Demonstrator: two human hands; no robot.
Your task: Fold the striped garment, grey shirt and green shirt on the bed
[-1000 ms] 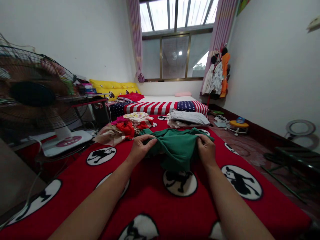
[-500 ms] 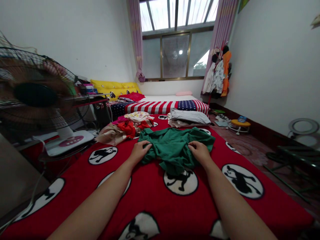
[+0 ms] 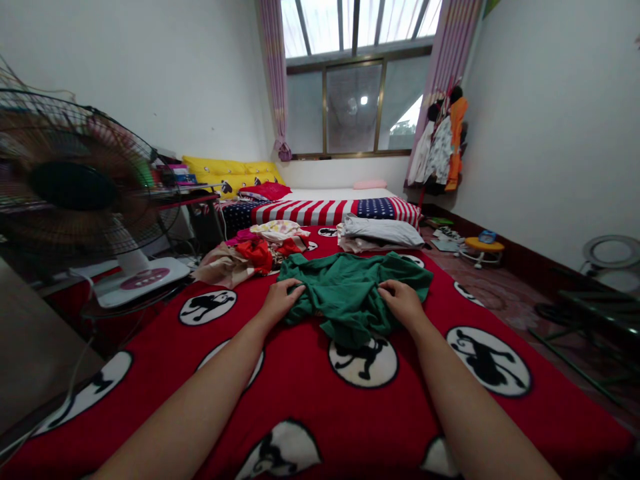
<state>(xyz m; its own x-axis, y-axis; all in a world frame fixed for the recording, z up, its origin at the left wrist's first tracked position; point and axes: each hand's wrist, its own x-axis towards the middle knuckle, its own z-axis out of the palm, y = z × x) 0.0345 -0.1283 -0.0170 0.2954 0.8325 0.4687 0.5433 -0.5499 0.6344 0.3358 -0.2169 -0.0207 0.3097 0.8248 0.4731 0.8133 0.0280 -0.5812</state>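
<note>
Green shirt [image 3: 350,293], long axis crosswise on red blanket [image 3: 150,360]; left hand [image 3: 280,303], right hand [image 3: 403,300] atop, grip unclear.

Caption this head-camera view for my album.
Left hand and right hand rest on a crumpled green cloth garment atop a red blanket printed with white monkey circles, near a heap of mixed clothes.

The head-worn camera looks forward and down over the left hand [image 3: 280,303] and right hand [image 3: 403,303] toward the window [image 3: 354,107].
</note>
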